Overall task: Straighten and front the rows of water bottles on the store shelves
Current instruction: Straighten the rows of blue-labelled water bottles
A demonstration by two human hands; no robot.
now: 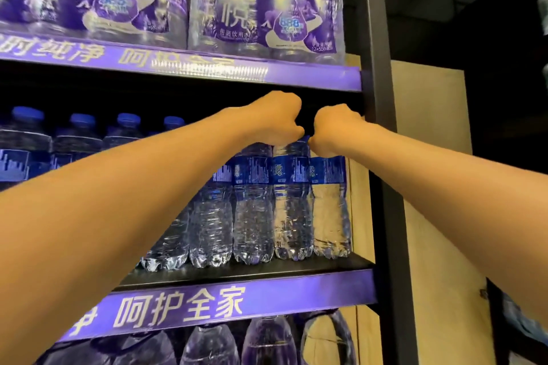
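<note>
Two hands, left hand (274, 118) and right hand (332, 130), are curled over tops of upright water bottles (292, 201) at middle shelf (246, 274) right end; labels faced outward; fingertips hidden.

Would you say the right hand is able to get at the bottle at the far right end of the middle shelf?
Probably yes: the right hand is already at the top of the end bottle, beside the shelf post, with nothing between them. Whether its fingers actually grip the cap is hidden.

The middle shelf (246, 271) carries a row of upright blue-labelled water bottles (253, 210) along its front.
</note>
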